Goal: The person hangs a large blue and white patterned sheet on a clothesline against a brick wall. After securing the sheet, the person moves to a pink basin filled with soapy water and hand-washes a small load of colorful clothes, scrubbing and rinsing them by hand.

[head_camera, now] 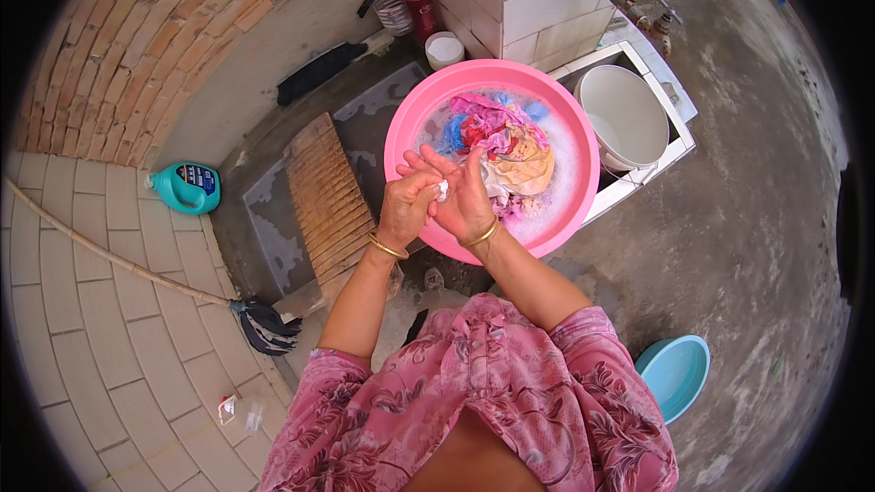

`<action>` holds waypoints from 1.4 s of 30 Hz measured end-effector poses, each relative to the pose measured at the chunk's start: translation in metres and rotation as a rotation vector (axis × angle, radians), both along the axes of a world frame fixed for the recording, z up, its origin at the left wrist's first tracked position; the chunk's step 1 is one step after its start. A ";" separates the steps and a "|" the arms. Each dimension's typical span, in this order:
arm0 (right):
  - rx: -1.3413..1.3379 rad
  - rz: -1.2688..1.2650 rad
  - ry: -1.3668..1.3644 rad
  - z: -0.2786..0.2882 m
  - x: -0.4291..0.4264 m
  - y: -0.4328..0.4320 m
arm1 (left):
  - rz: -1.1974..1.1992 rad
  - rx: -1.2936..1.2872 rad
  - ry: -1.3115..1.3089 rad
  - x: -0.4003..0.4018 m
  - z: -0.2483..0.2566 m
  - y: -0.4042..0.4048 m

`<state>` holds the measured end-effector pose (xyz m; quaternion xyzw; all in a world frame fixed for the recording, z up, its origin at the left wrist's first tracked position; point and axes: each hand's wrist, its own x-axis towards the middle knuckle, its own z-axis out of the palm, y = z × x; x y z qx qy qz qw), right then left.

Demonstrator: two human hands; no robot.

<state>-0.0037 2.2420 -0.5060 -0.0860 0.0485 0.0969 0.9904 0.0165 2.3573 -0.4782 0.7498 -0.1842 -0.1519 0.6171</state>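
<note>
My left hand pinches a small white wad between thumb and fingers; its material cannot be told. Palm up, my right hand lies open beneath and beside it, touching the left fingers. Both hands are above the near left part of a large pink plastic basin. Wet clothes in pink, red and blue lie heaped in sudsy water there, with a yellow-orange cloth on the near side. Foam floats along the basin's right wall.
A ridged wooden washboard leans in the concrete trough at left. Beyond it stand a teal detergent bottle and a mop. A white bucket sits right of the basin, below a tap. A blue basin rests on the floor.
</note>
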 end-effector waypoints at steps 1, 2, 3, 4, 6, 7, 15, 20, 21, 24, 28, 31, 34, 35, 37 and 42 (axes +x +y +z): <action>-0.001 -0.005 -0.021 0.004 -0.001 0.006 | -0.017 0.039 -0.070 -0.001 0.004 0.006; -0.006 -0.007 -0.014 0.007 -0.003 0.012 | -0.034 0.078 -0.141 -0.002 0.008 0.013; -0.012 -0.009 -0.007 0.011 -0.004 0.018 | -0.036 0.110 -0.237 -0.002 0.012 0.017; -0.020 -0.010 0.005 0.014 -0.006 0.025 | -0.037 0.139 -0.328 -0.004 0.016 0.022; -0.014 -0.038 -0.015 0.013 -0.007 0.043 | -0.051 0.168 -0.466 -0.004 0.016 0.034; -0.010 -0.036 -0.026 0.013 -0.007 0.055 | -0.051 0.175 -0.513 -0.004 0.016 0.044; -0.031 -0.046 0.030 0.000 -0.010 0.118 | -0.145 0.418 -0.847 -0.009 0.008 0.106; -0.048 -0.081 0.019 -0.014 -0.014 0.133 | -0.172 0.562 -0.917 -0.021 0.006 0.120; -0.047 -0.085 0.035 -0.015 -0.013 0.136 | -0.171 0.564 -0.942 -0.022 0.008 0.122; 0.000 -0.126 0.020 -0.022 -0.012 0.137 | -0.139 0.440 -0.995 -0.024 0.003 0.124; 0.035 -0.104 0.011 -0.028 -0.015 0.135 | -0.190 0.432 -0.981 -0.023 -0.002 0.128; 0.056 -0.137 0.013 -0.018 -0.016 0.141 | -0.157 0.447 -0.982 -0.013 0.006 0.128; 0.086 -0.187 0.029 -0.008 -0.014 0.142 | -0.144 0.408 -0.984 -0.005 0.006 0.125; 0.073 -0.200 0.019 -0.007 -0.014 0.140 | -0.187 0.432 -0.989 -0.006 0.011 0.124; 0.084 -0.235 0.033 -0.008 -0.012 0.134 | -0.268 0.488 -1.000 -0.007 0.021 0.125; 0.150 -0.252 -0.001 -0.022 -0.015 0.120 | -0.365 0.288 -0.889 -0.011 0.023 0.130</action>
